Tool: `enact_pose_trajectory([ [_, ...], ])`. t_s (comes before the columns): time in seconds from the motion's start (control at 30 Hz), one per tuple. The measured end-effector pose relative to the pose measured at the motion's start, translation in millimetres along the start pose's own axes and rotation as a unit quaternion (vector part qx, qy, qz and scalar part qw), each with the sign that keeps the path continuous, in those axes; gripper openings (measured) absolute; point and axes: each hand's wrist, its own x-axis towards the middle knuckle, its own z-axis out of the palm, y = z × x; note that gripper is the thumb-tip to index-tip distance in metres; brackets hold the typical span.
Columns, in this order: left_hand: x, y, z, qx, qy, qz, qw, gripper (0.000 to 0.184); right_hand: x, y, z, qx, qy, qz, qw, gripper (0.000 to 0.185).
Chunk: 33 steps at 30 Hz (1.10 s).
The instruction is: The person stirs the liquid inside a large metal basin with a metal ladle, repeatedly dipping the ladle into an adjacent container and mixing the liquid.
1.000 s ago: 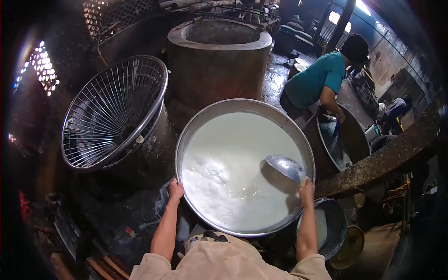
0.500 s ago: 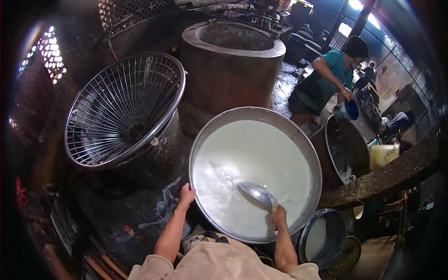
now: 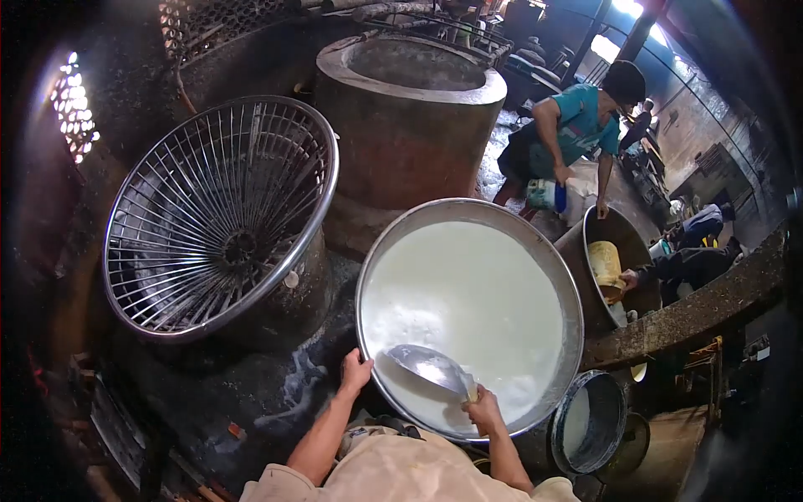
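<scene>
1. Top: pale beige, matte cloth shirt (image 3: 401, 473), one plain tone, loose cut, soft creases over a rounded front.
2. Left sleeve (image 3: 278, 485): same beige cloth, short, wide opening, hem ends on the upper arm.
3. Right sleeve (image 3: 554, 490): short too, same cloth; partly cut off by the lower picture edge.
4. Forearms bare below the sleeves, slim, tapering to the wrists.
5. Left hand (image 3: 355, 372): bare, thumb and fingers uncovered.
6. Right hand (image 3: 484, 411): bare as well.
7. Past the shirt's front edge: small dark strap-like piece (image 3: 410, 432), exact type unclear.
</scene>
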Motion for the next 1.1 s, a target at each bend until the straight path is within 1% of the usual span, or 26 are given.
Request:
enact_pose_trajectory([
  [0.07, -5.9, 13.5, -2.8, 0.007, 0.001, 0.010, 1.000, 0.024, -3.3, -29.9, -17.8, 0.011, -0.019, 0.001, 1.000, 0.033],
  [0.1, -4.1, 13.5, -2.2, 0.021, -0.005, -0.004, 1.000, 0.026, -1.5, -39.8, -28.8, -0.003, -0.031, -0.012, 0.999, 0.034],
  [0.13, -5.5, 12.3, -1.2, -0.007, -0.003, 0.011, 1.000, 0.024, -0.2, -51.5, -39.2, -0.017, -0.043, -0.024, 0.999, 0.034],
  [0.2, -5.2, 10.4, -2.8, -0.007, -0.017, 0.042, 0.999, 0.021, 4.0, -96.4, -60.8, -0.040, -0.042, -0.072, 0.996, 0.032],
  [0.23, 2.5, -10.3, 5.9, -0.025, 0.005, 0.074, 0.997, 0.019, 11.3, -122.6, -65.9, -0.078, -0.020, -0.097, 0.992, 0.034],
  [0.27, 1.7, -6.9, 3.7, -0.026, 0.004, 0.073, 0.997, 0.019, 18.3, -144.6, -68.1, -0.117, 0.001, -0.122, 0.986, 0.036],
  [0.33, -3.0, 5.2, -3.4, 0.046, -0.001, 0.063, 0.997, 0.021, 74.0, -142.1, -47.2, -0.189, 0.140, -0.248, 0.940, 0.039],
  [0.37, 1.6, -6.3, 1.8, 0.018, -0.001, 0.056, 0.998, 0.022, 102.3, -141.7, -33.4, -0.199, 0.168, -0.251, 0.932, 0.039],
  [0.4, -2.3, 4.4, -1.3, 0.017, -0.002, 0.057, 0.998, 0.022, 126.9, -140.8, -22.3, -0.210, 0.197, -0.255, 0.923, 0.039],
  [0.43, -11.1, 27.4, -8.0, 0.045, -0.004, 0.026, 0.999, 0.024, 146.3, -136.9, -15.0, -0.210, 0.198, -0.254, 0.923, 0.039],
  [0.47, -15.8, 41.2, -12.8, 0.073, -0.004, -0.005, 0.997, 0.025, 163.5, -134.2, -8.7, -0.260, 0.193, -0.234, 0.917, 0.037],
  [0.5, -11.8, 34.8, -12.2, 0.079, -0.016, -0.003, 0.997, 0.028, 170.8, -133.8, -5.2, -0.308, 0.186, -0.214, 0.908, 0.035],
  [0.53, -9.9, 28.2, -11.4, 0.080, -0.015, -0.003, 0.997, 0.028, 169.2, -132.9, -3.9, -0.307, 0.186, -0.215, 0.908, 0.035],
  [0.6, -6.0, 20.4, -6.5, 0.059, -0.010, -0.007, 0.998, 0.028, 164.3, -126.8, -5.7, -0.312, 0.081, -0.144, 0.936, 0.031],
  [0.67, -8.7, 29.4, -7.9, 0.056, -0.006, -0.013, 0.998, 0.028, 174.3, -89.6, -0.7, -0.327, 0.091, -0.137, 0.931, 0.028],
  [0.77, -8.1, 31.4, -8.3, 0.060, -0.002, -0.028, 0.998, 0.027, 160.7, -55.5, -2.6, -0.320, 0.090, -0.133, 0.934, 0.027],
  [0.83, -6.8, 29.2, -8.3, 0.066, -0.010, -0.035, 0.997, 0.027, 144.1, -36.7, -8.9, -0.288, 0.054, -0.080, 0.953, 0.027],
  [0.87, -7.0, 29.4, -8.8, 0.067, -0.010, -0.038, 0.997, 0.027, 134.3, -27.8, -12.1, -0.288, 0.050, -0.079, 0.953, 0.027],
  [0.93, -11.3, 33.8, -10.5, 0.061, -0.010, -0.033, 0.998, 0.027, 115.0, -10.5, -19.5, -0.303, 0.033, -0.044, 0.951, 0.024],
  [1.0, 2.9, 6.6, -2.2, 0.062, -0.009, -0.016, 0.998, 0.026, 101.0, 7.0, -25.3, -0.314, 0.034, -0.031, 0.948, 0.024],
  [1.07, 8.3, -7.8, 4.4, 0.014, 0.003, 0.009, 1.000, 0.018, 88.0, 28.3, -31.8, -0.325, 0.038, -0.016, 0.945, 0.025],
  [1.1, 6.6, -6.0, 3.2, 0.010, -0.004, 0.011, 1.000, 0.020, 79.8, 37.9, -37.0, -0.317, 0.039, -0.004, 0.947, 0.026],
])
